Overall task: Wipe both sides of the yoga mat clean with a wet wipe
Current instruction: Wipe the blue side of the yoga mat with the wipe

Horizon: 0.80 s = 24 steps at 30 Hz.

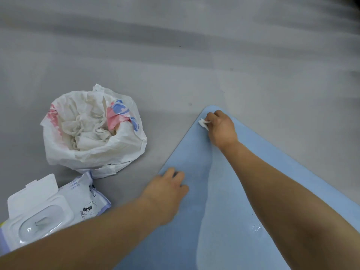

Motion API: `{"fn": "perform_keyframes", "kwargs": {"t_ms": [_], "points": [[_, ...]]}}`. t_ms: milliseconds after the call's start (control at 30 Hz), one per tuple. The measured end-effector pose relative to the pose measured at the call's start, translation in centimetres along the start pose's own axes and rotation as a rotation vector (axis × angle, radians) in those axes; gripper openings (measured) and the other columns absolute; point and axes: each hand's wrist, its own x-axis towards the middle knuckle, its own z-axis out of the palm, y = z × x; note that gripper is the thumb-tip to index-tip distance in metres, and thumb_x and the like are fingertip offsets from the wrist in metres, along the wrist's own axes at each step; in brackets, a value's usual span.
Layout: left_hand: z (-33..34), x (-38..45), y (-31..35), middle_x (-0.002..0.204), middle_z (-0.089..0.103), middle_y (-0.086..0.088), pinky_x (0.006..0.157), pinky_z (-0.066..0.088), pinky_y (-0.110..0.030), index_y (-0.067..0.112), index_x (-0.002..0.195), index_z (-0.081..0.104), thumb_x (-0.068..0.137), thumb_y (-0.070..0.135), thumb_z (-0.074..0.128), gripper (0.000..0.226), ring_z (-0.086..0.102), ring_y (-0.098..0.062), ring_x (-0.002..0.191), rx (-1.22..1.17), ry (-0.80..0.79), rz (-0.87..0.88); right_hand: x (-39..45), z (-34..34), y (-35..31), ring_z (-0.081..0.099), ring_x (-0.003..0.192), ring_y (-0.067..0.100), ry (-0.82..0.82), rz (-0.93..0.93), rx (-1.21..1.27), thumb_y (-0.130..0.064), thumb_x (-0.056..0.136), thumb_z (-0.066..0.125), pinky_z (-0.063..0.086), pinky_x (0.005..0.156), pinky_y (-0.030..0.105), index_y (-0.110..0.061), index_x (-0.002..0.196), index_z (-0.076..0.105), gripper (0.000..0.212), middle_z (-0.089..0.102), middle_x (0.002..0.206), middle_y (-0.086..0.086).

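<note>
Yoga mat (194,152) matt blue foam; bag (124,145) thin crinkled plastic; floor (175,55) smooth grey.

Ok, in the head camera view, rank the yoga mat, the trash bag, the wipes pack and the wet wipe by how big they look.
1. Yoga mat, by far the largest.
2. Trash bag.
3. Wipes pack, though it sits nearer the camera and is cut off by the frame edge, so its rank against the bag is unsure.
4. Wet wipe, tiny, bunched in the right hand.
</note>
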Motion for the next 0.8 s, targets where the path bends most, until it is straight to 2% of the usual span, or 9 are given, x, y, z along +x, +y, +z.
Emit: {"fn": "perform_keyframes", "kwargs": {"t_ms": [100, 167, 267, 333, 433, 567, 633, 700, 800], "points": [[-1.9, 2.7, -0.2, 0.140, 0.034, -0.012, 0.102, 0.035, -0.043, 0.019, 0.135, 0.045, 0.090, 0.033, 0.067, 0.051, 0.036, -0.033, 0.126, 0.054, 0.050, 0.012, 0.7, 0.3, 0.1, 0.052, 0.068, 0.034, -0.009, 0.050, -0.005, 0.013, 0.071, 0.053, 0.038, 0.054, 0.034, -0.002, 0.081, 0.058, 0.019, 0.053, 0.083, 0.015], [-2.6, 4.4, -0.1, 0.147, 0.029, -0.017, 0.108, 0.030, -0.044, 0.011, 0.143, 0.035, 0.085, 0.034, 0.074, 0.073, 0.028, -0.036, 0.137, 0.062, 0.098, -0.034, 0.3, 0.5, -0.4, 0.051, 0.068, 0.033, 0.015, 0.077, 0.031, 0.013, 0.068, 0.050, 0.038, 0.055, 0.034, -0.003, 0.081, 0.058, 0.022, 0.053, 0.082, 0.014], [-3.0, 5.9, 0.0, 0.164, -0.018, -0.020, 0.124, 0.010, -0.047, 0.006, 0.158, -0.008, 0.075, 0.037, 0.085, 0.128, -0.014, -0.039, 0.152, 0.052, 0.041, -0.106, -0.2, 0.5, -1.0, 0.052, 0.069, 0.034, 0.074, 0.119, 0.062, 0.004, 0.075, 0.051, 0.034, 0.057, 0.033, -0.004, 0.081, 0.061, 0.014, 0.053, 0.081, 0.013], [-3.3, 6.4, -0.2, 0.161, -0.030, -0.017, 0.125, 0.008, -0.046, 0.006, 0.156, -0.020, 0.072, 0.039, 0.087, 0.140, -0.022, -0.036, 0.151, 0.027, -0.028, -0.136, -1.3, 0.3, -1.1, 0.053, 0.080, 0.034, 0.117, 0.092, 0.041, -0.015, 0.084, 0.051, 0.039, 0.067, 0.035, -0.009, 0.092, 0.068, 0.020, 0.056, 0.090, 0.012], [-4.3, 6.8, 0.3, 0.162, -0.025, -0.020, 0.123, 0.018, -0.045, 0.003, 0.157, -0.016, 0.085, 0.031, 0.075, 0.119, -0.017, -0.037, 0.152, -0.004, -0.050, -0.152, -3.1, -0.4, -0.2, 0.050, 0.093, 0.028, 0.097, 0.019, -0.038, -0.037, 0.090, 0.056, 0.038, 0.078, 0.037, -0.023, 0.113, 0.069, 0.031, 0.054, 0.105, 0.007], [-5.1, 7.1, 1.3, 0.164, -0.017, -0.023, 0.119, 0.028, -0.046, -0.001, 0.157, -0.010, 0.091, 0.025, 0.069, 0.106, -0.009, -0.040, 0.152, -0.013, -0.048, -0.192, -1.9, 0.0, 0.2, 0.054, 0.085, 0.029, 0.081, 0.072, 0.125, -0.021, 0.095, 0.060, 0.047, 0.077, 0.040, -0.019, 0.111, 0.073, 0.020, 0.059, 0.093, 0.005], [-5.2, 7.2, 1.4, 0.163, -0.018, -0.023, 0.118, 0.028, -0.048, -0.002, 0.156, -0.011, 0.093, 0.022, 0.066, 0.102, -0.010, -0.041, 0.152, -0.024, -0.077, -0.202, -0.6, 0.3, 0.4, 0.057, 0.088, 0.028, 0.080, 0.129, 0.191, -0.014, 0.095, 0.058, 0.048, 0.079, 0.037, -0.016, 0.107, 0.075, 0.020, 0.062, 0.097, 0.005], [-5.1, 7.3, 1.4, 0.163, -0.020, -0.023, 0.119, 0.026, -0.050, -0.001, 0.156, -0.012, 0.095, 0.020, 0.064, 0.099, -0.012, -0.041, 0.152, -0.025, -0.097, -0.201, 0.7, 0.0, 1.1, 0.059, 0.089, 0.029, 0.113, 0.197, 0.201, -0.010, 0.094, 0.056, 0.045, 0.077, 0.030, -0.013, 0.107, 0.075, 0.023, 0.063, 0.099, 0.007], [-5.0, 7.2, 1.1, 0.163, -0.021, -0.023, 0.120, 0.025, -0.050, -0.001, 0.156, -0.013, 0.098, 0.019, 0.060, 0.096, -0.013, -0.041, 0.152, -0.017, -0.104, -0.183, 2.6, -0.8, 2.4, 0.061, 0.094, 0.031, 0.150, 0.436, 0.176, -0.011, 0.094, 0.052, 0.036, 0.074, 0.025, -0.013, 0.108, 0.074, 0.026, 0.063, 0.106, 0.011]]}}
